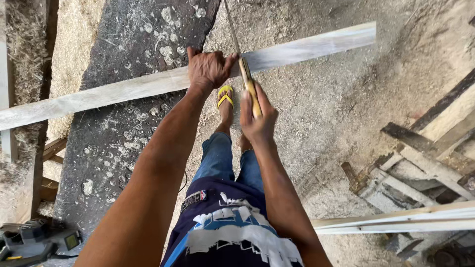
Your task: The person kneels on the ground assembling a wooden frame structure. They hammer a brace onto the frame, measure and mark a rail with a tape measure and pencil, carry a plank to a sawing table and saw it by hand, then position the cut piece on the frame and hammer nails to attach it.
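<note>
Handsaw (pixel 242 64) sits right at centre top of the frame, blade biting across a long pale plank (pixel 123 91) that runs edge to edge, left to upper right. Right hand (pixel 257 118) has its fingers wrapped tight round the yellow wooden handle. Left hand (pixel 210 69) presses flat-ish on the plank just beside the blade, fingers curled over its far edge. Sawdust all over the floor (pixel 321 123), yellow sandal (pixel 225 96) underneath.

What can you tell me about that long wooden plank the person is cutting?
The plank is a long, narrow, pale grey-white board of rough-sawn wood. It lies slanting across the view, its right end higher in the picture, above a sawdust-covered floor. The left hand presses down on its middle. Just right of that hand, a handsaw held by the right hand crosses its edge.
</note>
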`<state>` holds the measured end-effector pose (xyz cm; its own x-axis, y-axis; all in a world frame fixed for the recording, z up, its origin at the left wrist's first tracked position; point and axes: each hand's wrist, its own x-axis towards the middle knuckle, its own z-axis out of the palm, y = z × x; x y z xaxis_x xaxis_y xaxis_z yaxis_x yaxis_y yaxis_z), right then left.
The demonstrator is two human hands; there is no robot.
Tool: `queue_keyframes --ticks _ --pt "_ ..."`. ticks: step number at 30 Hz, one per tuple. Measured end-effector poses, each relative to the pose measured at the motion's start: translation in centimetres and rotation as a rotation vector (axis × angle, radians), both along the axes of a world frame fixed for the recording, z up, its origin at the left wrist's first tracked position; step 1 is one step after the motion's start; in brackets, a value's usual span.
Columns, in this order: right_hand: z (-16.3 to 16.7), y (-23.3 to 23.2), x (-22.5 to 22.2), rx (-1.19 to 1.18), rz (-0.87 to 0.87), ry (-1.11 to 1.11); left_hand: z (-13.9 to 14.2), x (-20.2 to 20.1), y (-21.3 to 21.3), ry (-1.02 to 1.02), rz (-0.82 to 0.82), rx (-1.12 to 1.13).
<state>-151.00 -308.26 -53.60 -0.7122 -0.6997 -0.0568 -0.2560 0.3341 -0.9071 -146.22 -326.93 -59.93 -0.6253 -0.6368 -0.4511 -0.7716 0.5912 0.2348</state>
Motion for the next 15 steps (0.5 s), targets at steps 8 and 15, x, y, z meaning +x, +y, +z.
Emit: queue_keyframes --ticks 8,15 --pt "8.6 8.2 2.9 -0.010 0.002 0.037 0.3 0.2 -0.1 0.059 0.006 -0.031" --pt "0.3 1.0 0.4 -0.119 0.030 0.068 0.0 0.4 0.4 0.084 0.014 -0.029"
